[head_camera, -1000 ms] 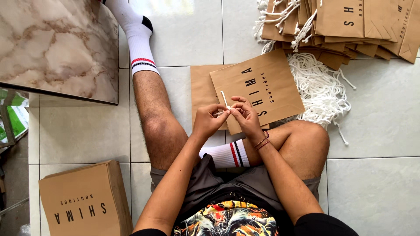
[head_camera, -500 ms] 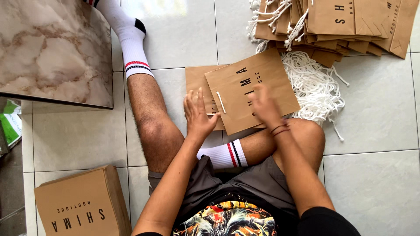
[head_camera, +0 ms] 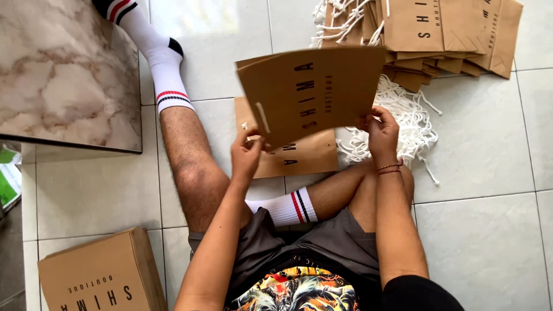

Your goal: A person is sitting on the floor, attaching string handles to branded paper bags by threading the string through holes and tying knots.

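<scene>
- Fingers [head_camera: 249, 151] of my left hand [head_camera: 245, 158] pinch the lower left corner of a flat brown paper bag [head_camera: 314, 92]; my right hand [head_camera: 381, 133] grips its lower right edge.
- Bag: lifted clear of the floor [head_camera: 478, 173], tilted, long axis running left to right between both hands, equally near each.
- Below it, a second bag [head_camera: 305, 155] lies flat; white cord handles [head_camera: 412, 118] and a stack of bags [head_camera: 438, 34] sit beyond my right hand.

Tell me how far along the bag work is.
Done: a stack of brown paper bags with white cord handles lies at top right. In hand: left hand and right hand hold one flat bag up. Left: another flat bag and loose cords on the floor.
</scene>
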